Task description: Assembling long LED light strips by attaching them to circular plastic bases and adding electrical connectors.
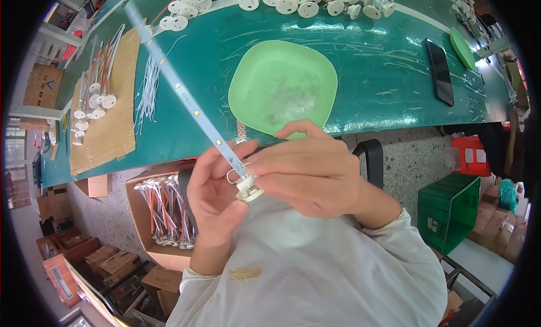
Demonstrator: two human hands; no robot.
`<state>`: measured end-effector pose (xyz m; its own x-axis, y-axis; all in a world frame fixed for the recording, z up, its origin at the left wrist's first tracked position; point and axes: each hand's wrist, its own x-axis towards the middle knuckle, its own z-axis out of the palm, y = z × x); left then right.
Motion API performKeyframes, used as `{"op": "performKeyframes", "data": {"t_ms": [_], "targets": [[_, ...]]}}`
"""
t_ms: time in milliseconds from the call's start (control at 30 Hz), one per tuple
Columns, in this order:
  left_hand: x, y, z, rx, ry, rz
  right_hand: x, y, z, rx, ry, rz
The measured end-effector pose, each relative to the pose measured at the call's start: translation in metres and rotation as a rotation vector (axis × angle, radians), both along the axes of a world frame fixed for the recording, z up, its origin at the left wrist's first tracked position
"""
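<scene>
In front of my chest I hold a narrow LED strip (197,114) with small yellow chips; it slants up and left over the table. At its lower end is a round white plastic cap (249,190). My left hand (213,194) is closed around that end, its thumb pressed on the cap's rim and its fingers behind the strip. The fingertips of my right hand (313,172) pinch together at the joint of strip and cap. A thin white loop (230,175) sticks out there beside the strip. My right fingers partly hide what they grip.
A light green tray (282,84) lies on the green table (372,73). Thin white strands (148,90) and cardboard (112,118) with finished-looking capped pieces lie left; more white caps (287,5) line the back. A phone (439,72) is right. A carton (147,214) of wired parts stands below.
</scene>
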<state>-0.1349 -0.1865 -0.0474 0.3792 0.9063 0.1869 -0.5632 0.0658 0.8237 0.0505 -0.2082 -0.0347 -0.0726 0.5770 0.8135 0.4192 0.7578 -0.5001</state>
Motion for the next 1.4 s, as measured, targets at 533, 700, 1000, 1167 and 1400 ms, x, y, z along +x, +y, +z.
{"op": "performKeyframes", "data": {"t_ms": [533,700,1000,1167,1400], "targets": [[-0.008,0.024,-0.016,-0.048,-0.003,0.018,0.071,0.067,0.03,-0.77,-0.694,-0.013],[-0.006,0.027,-0.023,-0.04,0.001,0.015,0.07,0.072,0.029,-0.796,-0.641,-0.021],[-0.003,0.028,-0.023,0.0,0.028,0.031,0.069,0.059,0.036,-0.776,-0.323,-0.113],[0.014,0.028,-0.011,0.03,-0.216,0.072,0.025,0.022,0.027,-0.562,0.069,-0.107],[0.031,0.019,0.013,-0.057,-0.53,-0.076,-0.035,-0.011,-0.013,-0.211,0.17,-0.038]]}}
